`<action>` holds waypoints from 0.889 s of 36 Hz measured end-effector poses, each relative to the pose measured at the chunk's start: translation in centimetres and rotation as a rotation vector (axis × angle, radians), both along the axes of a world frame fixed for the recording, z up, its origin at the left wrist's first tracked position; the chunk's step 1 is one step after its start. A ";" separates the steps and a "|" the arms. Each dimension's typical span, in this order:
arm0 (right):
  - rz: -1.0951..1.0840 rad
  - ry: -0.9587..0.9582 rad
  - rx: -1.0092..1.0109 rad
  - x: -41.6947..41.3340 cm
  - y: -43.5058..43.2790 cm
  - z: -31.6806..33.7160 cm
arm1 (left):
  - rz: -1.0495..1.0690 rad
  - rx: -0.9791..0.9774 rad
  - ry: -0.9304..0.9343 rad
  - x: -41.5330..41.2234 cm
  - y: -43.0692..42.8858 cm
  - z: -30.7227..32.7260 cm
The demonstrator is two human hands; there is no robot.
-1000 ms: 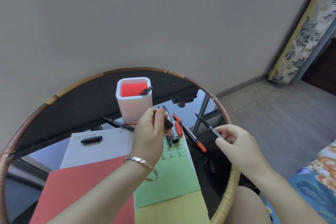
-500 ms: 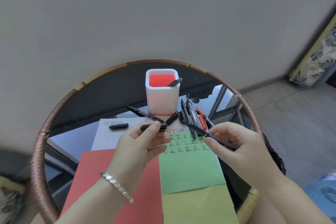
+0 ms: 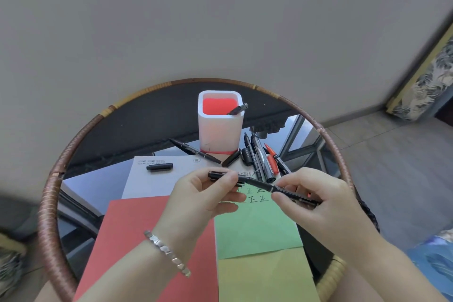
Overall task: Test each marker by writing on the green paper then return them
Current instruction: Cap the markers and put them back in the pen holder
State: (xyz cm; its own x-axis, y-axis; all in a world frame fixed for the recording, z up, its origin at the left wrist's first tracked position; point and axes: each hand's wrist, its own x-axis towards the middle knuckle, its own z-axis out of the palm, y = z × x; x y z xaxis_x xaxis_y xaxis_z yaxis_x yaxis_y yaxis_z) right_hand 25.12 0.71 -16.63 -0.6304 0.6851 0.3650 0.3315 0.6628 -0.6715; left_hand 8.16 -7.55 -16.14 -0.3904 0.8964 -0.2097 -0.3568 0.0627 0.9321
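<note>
My right hand (image 3: 316,201) grips a black marker (image 3: 267,186) by its barrel above the green paper (image 3: 255,225). My left hand (image 3: 208,193) pinches a black cap (image 3: 220,175), and the cap meets the marker's tip end. The green paper carries rows of written marks near its top edge. A white pen holder (image 3: 220,127) with a red inside stands behind, with one black marker (image 3: 237,109) leaning in it. Several markers (image 3: 259,157), black and red, lie loose to the right of the holder.
The round glass table has a woven rim (image 3: 52,193). On it lie a red sheet (image 3: 137,240), a yellow sheet (image 3: 264,274), and a white sheet (image 3: 152,179) with a loose black cap (image 3: 159,167). Another black marker (image 3: 193,151) lies left of the holder.
My hands have come together over the green paper. The cap in my left hand now meets the tip end of the marker in my right hand. The view has shifted to the left.
</note>
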 end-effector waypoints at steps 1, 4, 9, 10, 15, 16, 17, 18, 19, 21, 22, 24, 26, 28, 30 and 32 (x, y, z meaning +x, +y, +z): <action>0.007 -0.015 0.018 0.0 0.0 0.1 | -0.014 -0.004 0.032 0.1 0.0 0.0; 0.022 -0.080 0.105 0.0 0.1 0.4 | -0.073 -0.014 0.189 0.3 -0.2 -0.1; 0.116 -0.109 0.274 -0.1 -0.1 1.0 | -0.137 0.053 0.432 0.2 -0.9 -0.2; 0.118 -0.089 0.282 -0.1 -0.1 1.1 | -0.130 0.084 0.452 0.2 -1.0 -0.2; 0.115 0.024 0.201 -0.4 -0.4 1.3 | -0.083 0.309 0.680 0.3 -1.1 -0.3; 0.116 0.038 0.176 -0.4 -0.5 1.4 | -0.098 0.363 0.786 0.1 -1.1 -0.2; 0.115 0.047 0.145 -0.4 -0.6 1.5 | -0.110 0.418 0.891 -0.2 -1.1 -0.3; 0.114 0.054 0.089 -0.5 -0.7 1.7 | -0.118 0.472 1.003 -0.5 -1.1 -0.4; 0.108 0.059 -0.008 -0.5 -0.7 1.9 | -0.109 0.513 1.125 -0.7 -1.0 -0.4; 0.112 0.081 -0.306 -0.6 -0.5 2.2 | -0.099 0.573 1.362 -1.1 -0.8 -0.4; 0.102 0.067 -0.409 -0.7 -0.5 2.1 | -0.112 0.588 1.479 -1.3 -0.6 -0.4; 0.077 -0.024 -0.377 -0.9 -0.5 1.8 | -0.169 0.557 1.676 -1.3 -0.3 -0.7; 0.064 -0.137 -0.234 -1.4 -1.0 1.7 | -0.234 0.496 1.736 -0.9 0.0 -1.3; 0.046 -0.187 -0.081 -1.9 -1.3 1.3 | -0.286 0.447 1.680 -0.5 0.1 -1.9; -0.012 -0.183 0.009 -2.1 -1.2 1.4 | -0.303 0.392 1.642 -0.3 0.3 -2.6; -0.061 -0.131 0.018 -1.9 -0.6 1.8 | -0.265 0.284 1.591 -0.1 0.3 -2.2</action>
